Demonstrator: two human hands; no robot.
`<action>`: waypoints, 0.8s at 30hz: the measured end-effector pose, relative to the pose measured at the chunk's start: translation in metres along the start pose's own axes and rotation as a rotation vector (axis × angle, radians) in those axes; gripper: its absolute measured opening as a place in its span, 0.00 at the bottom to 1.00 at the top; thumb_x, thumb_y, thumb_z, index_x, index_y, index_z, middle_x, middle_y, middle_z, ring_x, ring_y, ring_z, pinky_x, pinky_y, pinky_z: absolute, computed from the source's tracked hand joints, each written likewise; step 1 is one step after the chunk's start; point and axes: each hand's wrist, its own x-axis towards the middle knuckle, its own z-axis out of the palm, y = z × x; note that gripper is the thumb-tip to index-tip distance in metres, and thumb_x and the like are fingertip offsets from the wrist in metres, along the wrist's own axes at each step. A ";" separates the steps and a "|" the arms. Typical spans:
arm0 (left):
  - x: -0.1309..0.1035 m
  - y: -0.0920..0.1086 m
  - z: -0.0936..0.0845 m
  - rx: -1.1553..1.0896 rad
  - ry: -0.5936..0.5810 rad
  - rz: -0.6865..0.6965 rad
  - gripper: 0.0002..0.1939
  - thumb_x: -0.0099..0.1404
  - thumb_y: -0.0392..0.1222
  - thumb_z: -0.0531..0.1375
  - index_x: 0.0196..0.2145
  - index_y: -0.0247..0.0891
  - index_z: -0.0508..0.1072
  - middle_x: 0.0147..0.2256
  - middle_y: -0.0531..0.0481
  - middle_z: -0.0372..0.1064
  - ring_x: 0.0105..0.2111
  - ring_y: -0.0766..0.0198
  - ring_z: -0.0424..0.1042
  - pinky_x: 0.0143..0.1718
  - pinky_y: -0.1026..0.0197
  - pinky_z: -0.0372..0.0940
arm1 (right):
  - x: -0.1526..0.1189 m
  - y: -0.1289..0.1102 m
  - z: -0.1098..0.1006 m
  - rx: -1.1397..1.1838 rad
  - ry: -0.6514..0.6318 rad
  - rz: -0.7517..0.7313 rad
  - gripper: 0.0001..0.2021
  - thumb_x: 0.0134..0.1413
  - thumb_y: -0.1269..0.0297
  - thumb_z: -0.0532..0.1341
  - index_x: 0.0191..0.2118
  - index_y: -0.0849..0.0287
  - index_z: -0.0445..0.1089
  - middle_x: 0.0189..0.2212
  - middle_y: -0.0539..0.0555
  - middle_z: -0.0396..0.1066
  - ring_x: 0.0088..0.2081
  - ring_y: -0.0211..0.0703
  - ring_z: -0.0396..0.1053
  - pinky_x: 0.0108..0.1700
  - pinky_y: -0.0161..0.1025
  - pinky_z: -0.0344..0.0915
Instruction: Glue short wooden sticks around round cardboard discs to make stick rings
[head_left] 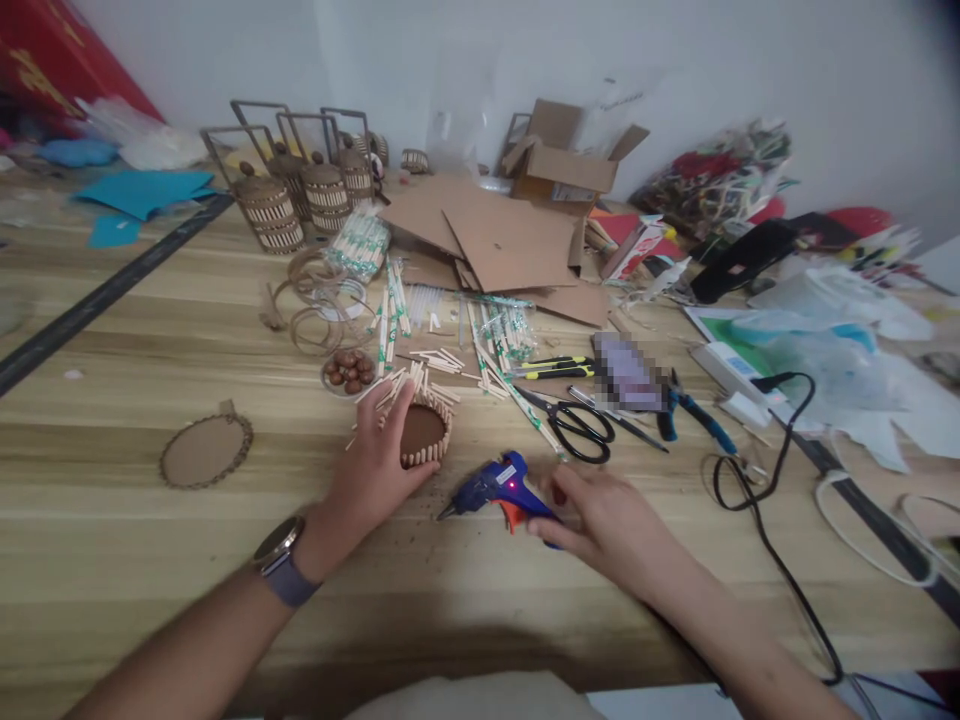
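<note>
My left hand [379,440], a watch on its wrist, grips a small round basket [426,455] with a brown base and a wall of short upright sticks. The thumb lies along its near rim and the fingers are on its left and far side. To the right, my right hand [592,515] has its thumb and curled index finger at the handle of a blue glue gun [491,487]. The gun's nozzle points left and a red light shows on its body. Loose short sticks [439,360] lie just beyond the basket.
Scissors [581,430], a cutter [555,368] and pliers [701,420] lie right of centre. A bowl of brown balls [349,372] and an oval cardboard piece [206,452] are left. Cardboard sheets [510,240] and handled baskets [274,215] stand behind; a black cable [776,560] runs right.
</note>
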 end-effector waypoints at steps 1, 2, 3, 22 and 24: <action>0.000 0.000 0.000 0.002 0.001 0.000 0.59 0.54 0.41 0.74 0.71 0.51 0.39 0.63 0.37 0.49 0.65 0.38 0.55 0.60 0.33 0.63 | -0.005 -0.001 0.005 0.018 -0.027 0.022 0.10 0.58 0.57 0.67 0.37 0.57 0.69 0.36 0.57 0.77 0.36 0.53 0.74 0.38 0.44 0.64; 0.000 -0.001 0.000 0.003 0.001 0.001 0.59 0.54 0.41 0.74 0.71 0.52 0.39 0.63 0.36 0.48 0.65 0.38 0.56 0.60 0.33 0.64 | -0.008 -0.003 0.009 0.046 -0.048 0.032 0.10 0.57 0.59 0.68 0.38 0.56 0.69 0.38 0.58 0.78 0.39 0.54 0.75 0.39 0.44 0.65; -0.001 -0.001 0.001 0.003 0.000 0.001 0.60 0.54 0.40 0.74 0.71 0.52 0.39 0.63 0.37 0.49 0.65 0.38 0.56 0.60 0.33 0.64 | -0.010 -0.005 0.012 0.082 -0.061 0.032 0.08 0.57 0.62 0.67 0.39 0.56 0.69 0.41 0.59 0.78 0.41 0.55 0.75 0.42 0.45 0.66; -0.006 -0.006 0.000 -0.048 -0.054 0.004 0.64 0.51 0.38 0.76 0.72 0.53 0.37 0.64 0.34 0.49 0.64 0.36 0.59 0.61 0.32 0.62 | 0.041 0.013 0.004 0.126 0.013 0.115 0.11 0.68 0.59 0.56 0.35 0.57 0.70 0.34 0.57 0.74 0.35 0.50 0.74 0.37 0.42 0.68; -0.007 -0.007 0.002 -0.049 -0.058 0.008 0.66 0.51 0.38 0.76 0.72 0.54 0.35 0.65 0.33 0.48 0.64 0.36 0.59 0.60 0.32 0.63 | 0.047 0.015 0.006 0.090 0.036 0.127 0.12 0.68 0.59 0.55 0.35 0.57 0.70 0.34 0.57 0.74 0.35 0.49 0.75 0.36 0.42 0.69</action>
